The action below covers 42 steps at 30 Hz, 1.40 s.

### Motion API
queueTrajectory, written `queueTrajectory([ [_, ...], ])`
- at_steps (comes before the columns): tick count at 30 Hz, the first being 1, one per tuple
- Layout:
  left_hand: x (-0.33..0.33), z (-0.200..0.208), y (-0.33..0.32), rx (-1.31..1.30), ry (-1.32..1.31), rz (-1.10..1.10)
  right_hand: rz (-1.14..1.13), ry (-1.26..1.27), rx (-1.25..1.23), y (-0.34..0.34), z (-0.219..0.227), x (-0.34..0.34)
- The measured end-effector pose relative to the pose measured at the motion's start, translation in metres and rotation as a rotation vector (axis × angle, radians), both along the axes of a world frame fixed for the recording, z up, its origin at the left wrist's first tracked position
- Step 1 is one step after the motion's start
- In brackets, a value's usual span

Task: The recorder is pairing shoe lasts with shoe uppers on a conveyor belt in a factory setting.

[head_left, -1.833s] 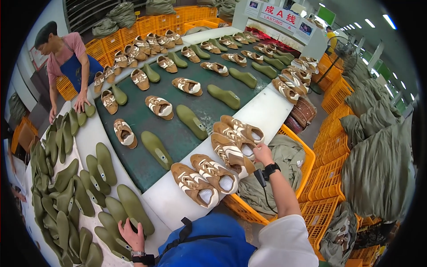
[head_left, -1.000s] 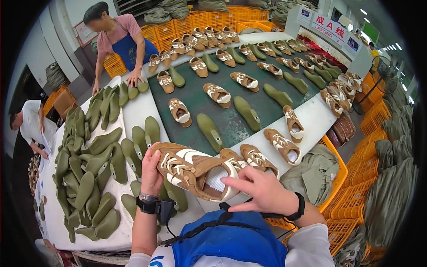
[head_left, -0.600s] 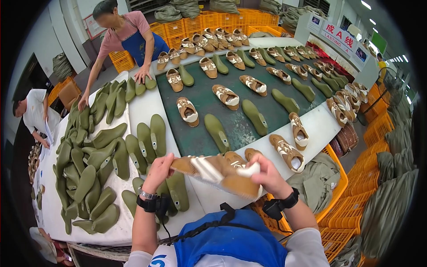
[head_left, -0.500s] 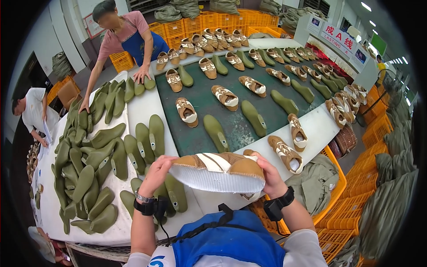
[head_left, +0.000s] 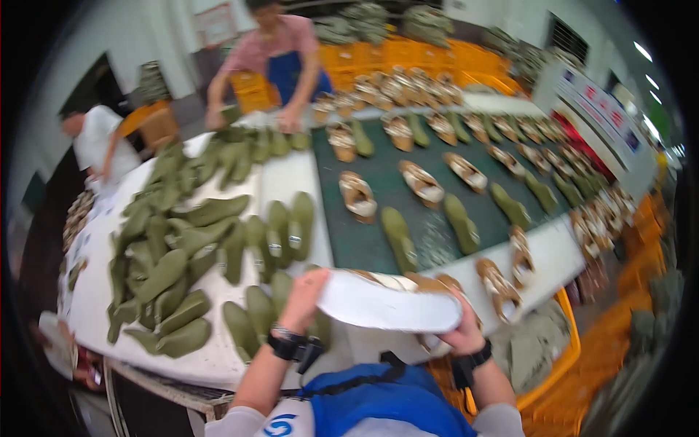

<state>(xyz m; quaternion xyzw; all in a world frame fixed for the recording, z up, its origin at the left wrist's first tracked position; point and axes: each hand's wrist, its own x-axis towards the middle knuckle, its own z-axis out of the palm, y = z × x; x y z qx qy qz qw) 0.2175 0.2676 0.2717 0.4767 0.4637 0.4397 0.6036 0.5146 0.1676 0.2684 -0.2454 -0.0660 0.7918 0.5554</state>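
one brown shoe (head_left: 389, 302) is held in front of the near edge of the dark green surface (head_left: 364, 244), above the white desk (head_left: 287, 171). its pale underside is turned toward the wearer's body; it is judged that in this way the bottom can be viewed well, and that the weight is shared because both ends are supported.

around the left end of the shoe, the left hand (head_left: 304, 300) is closed, and most of its fingers are hidden behind. the opposite end is held in the right hand (head_left: 462, 331), which is half closed and curved around it from the side and slightly from below. how firmly it is pressed cannot be told, since the view is blurred.

on the green surface, other shoes (head_left: 422, 182) and single lasts (head_left: 398, 237) are laid in spaced rows, perhaps so that a shoe and a last are kept together. to the left of the green surface, many olive lasts (head_left: 164, 277) are heaped, while a few are lined up closer to it, probably to be reached easily. beyond this heap, lasts are touched by a co-worker (head_left: 284, 73). to the right of the green surface's near corner, grey-green cloth (head_left: 535, 357) is contained in an orange crate (head_left: 571, 331).
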Motion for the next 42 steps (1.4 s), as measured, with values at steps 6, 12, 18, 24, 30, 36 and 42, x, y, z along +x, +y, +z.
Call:
queueTrajectory([
  [6,0.006,-0.042,-0.024,0.636,0.794,-0.049,0.221,-1.557,0.547,-0.024,-0.007,-0.001],
  [12,-0.009,-0.074,-0.069,0.609,1.139,-0.142,1.077,-2.020,0.983,-0.005,-0.083,-0.033],
  [18,-0.012,-0.097,-0.072,0.695,1.193,-0.109,1.086,-2.013,1.146,-0.001,-0.031,-0.049],
  [24,-0.008,-0.103,-0.074,0.689,1.237,0.005,1.120,-1.880,1.051,0.002,-0.036,-0.051],
  [30,-0.004,-0.107,-0.072,0.731,1.158,0.048,0.898,-1.581,0.487,0.000,-0.039,-0.051],
  [36,-0.005,-0.105,-0.072,0.750,1.164,0.071,0.865,-1.593,0.670,0.000,-0.060,-0.043],
  [42,-0.008,-0.110,-0.076,0.754,1.159,0.090,0.600,-1.848,1.145,-0.003,-0.046,-0.053],
])
